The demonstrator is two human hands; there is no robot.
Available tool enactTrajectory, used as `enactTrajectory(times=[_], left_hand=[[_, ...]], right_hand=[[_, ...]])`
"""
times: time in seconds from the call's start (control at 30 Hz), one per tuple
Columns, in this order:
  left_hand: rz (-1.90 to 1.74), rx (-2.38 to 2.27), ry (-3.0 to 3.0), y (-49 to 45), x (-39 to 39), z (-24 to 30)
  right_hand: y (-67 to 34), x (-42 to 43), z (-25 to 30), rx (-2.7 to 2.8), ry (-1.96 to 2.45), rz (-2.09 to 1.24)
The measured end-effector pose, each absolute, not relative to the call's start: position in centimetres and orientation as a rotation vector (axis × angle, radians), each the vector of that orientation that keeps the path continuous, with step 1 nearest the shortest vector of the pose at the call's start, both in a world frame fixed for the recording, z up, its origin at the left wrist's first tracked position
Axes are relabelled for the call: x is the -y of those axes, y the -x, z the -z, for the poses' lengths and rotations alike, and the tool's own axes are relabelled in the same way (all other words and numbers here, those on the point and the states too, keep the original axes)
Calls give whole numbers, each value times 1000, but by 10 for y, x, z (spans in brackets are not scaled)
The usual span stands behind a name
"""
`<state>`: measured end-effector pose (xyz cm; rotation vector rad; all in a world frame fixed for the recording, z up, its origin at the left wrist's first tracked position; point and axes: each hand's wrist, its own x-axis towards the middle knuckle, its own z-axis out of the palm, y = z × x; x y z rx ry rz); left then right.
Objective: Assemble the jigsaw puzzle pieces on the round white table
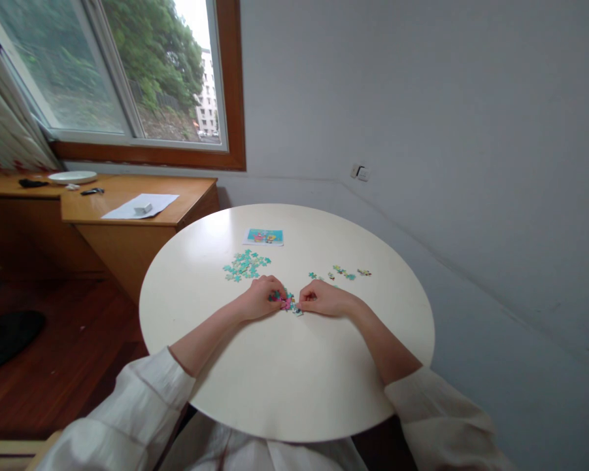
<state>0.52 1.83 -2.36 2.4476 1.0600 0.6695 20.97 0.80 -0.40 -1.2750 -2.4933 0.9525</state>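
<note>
A small cluster of jigsaw puzzle pieces point(288, 303), pink, teal and white, lies on the round table between my two hands. At its left side my left hand point(263, 298) is closed, with thumb and fingers on the pieces and partly covering them. My right hand point(326, 298) has its fingers curled, thumb and forefinger pinched at the cluster's right edge on a puzzle piece that they mostly hide. Beyond my left hand is a loose pile of teal puzzle pieces point(246, 265). Several yellow and teal pieces point(344, 272) are scattered beyond my right hand.
The round cream table point(284, 386) reaches close to my body. A picture card point(265, 237) with colourful cartoon figures lies near its far side. A wooden desk point(196, 196) at the left bears white paper point(120, 208) and a white plate point(72, 177).
</note>
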Motion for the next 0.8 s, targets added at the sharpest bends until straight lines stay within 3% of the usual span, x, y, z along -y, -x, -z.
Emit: enactTrajectory(times=[0.8], left_hand=[[-659,-1055,-2469,-5,-18,23]], right_hand=[[-213,-10,5,2552,1326,-875]])
